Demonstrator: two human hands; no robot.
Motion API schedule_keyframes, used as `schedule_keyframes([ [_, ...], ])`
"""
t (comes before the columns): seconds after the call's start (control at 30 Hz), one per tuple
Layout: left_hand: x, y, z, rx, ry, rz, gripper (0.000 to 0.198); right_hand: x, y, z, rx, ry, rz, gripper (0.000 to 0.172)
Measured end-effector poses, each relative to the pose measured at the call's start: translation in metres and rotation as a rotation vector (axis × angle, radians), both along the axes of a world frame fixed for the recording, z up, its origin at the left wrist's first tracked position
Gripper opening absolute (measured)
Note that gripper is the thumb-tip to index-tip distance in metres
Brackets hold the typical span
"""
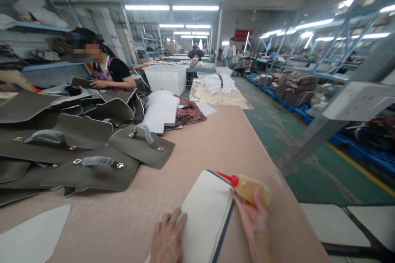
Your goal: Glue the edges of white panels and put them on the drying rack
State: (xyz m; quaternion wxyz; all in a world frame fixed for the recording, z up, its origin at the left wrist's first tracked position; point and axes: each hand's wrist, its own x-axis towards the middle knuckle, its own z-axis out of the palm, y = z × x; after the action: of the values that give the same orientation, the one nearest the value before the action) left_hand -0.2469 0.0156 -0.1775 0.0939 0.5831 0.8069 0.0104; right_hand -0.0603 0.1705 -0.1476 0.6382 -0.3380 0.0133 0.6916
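Note:
My right hand (254, 224) grips a yellow glue bottle (253, 189) with a red nozzle pointing left, over the right edge of a cream panel (206, 209) with a dark trim edge. My left hand (168, 238) lies with fingers flat against the panel's left edge near the table's front. The panel rests on the tan table (216, 144).
A heap of olive-grey bag panels with wrapped handles (92, 144) covers the table's left. White sheets (162, 111) and a patterned fabric lie behind. A seated person (108, 74) works at the far left. A white bin (165, 76), shelving and a green aisle (277, 131) lie beyond.

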Motion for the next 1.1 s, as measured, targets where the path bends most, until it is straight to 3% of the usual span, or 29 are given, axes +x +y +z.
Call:
schedule_keyframes([
  [0.17,0.012,0.001,0.002,0.095,0.062,0.041,0.055,-0.008,0.018,-0.006,-0.024,-0.006,-0.016,0.046],
  [0.37,0.009,-0.004,0.007,0.180,0.094,0.037,0.038,0.020,0.004,-0.002,-0.010,-0.016,-0.063,0.049],
  [0.47,0.021,-0.004,0.006,0.305,0.120,-0.006,0.033,0.035,-0.008,-0.001,-0.017,-0.002,-0.068,0.056],
  [0.6,0.062,0.005,-0.013,0.340,-0.004,-0.143,0.077,0.048,-0.025,-0.004,-0.043,0.013,-0.062,0.059],
  [0.67,0.082,0.011,-0.028,0.281,-0.073,-0.214,0.086,0.054,-0.033,-0.007,-0.052,0.011,-0.057,0.057],
  [0.83,0.100,0.016,-0.053,0.271,-0.038,-0.161,0.064,0.065,-0.044,-0.008,-0.084,0.003,-0.078,0.063],
  [1.1,0.101,0.017,-0.053,0.312,-0.039,-0.089,0.051,0.060,-0.041,0.004,-0.101,0.038,-0.116,0.079],
])
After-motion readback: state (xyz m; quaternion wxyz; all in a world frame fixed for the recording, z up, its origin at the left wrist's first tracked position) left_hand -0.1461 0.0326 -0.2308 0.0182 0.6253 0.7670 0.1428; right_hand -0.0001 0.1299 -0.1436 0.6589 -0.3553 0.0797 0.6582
